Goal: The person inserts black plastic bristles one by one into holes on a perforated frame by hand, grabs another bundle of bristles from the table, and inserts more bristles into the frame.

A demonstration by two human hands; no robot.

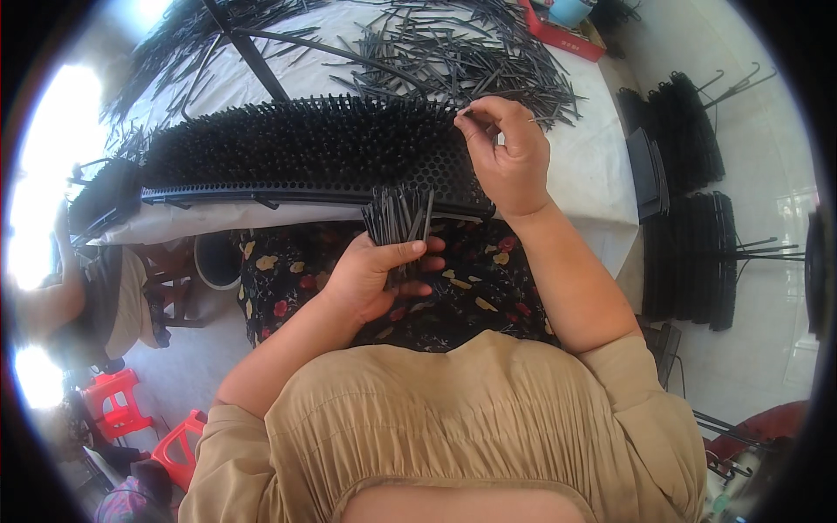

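My left hand (370, 270) is closed round a bundle of thin black strips (399, 218), held upright just below the front edge of a black perforated panel (445, 185). Dense black bristle-like strip ends (305, 139) cover most of the panel. A bare stretch of round holes shows along its front and right side. At the panel's far right corner my right hand (514, 161) has thumb and forefinger pinched together. A small dark strip end shows at those fingertips; the rest of it is hidden.
Loose black strips (453, 57) are heaped on the white-covered table (593, 166) behind the panel, under a dark metal frame (253, 57). A red box (567, 35) stands far right. Finished-looking bristled panels (689, 253) stack at right. Another person's arm (61, 296) and red stools (118, 401) are at left.
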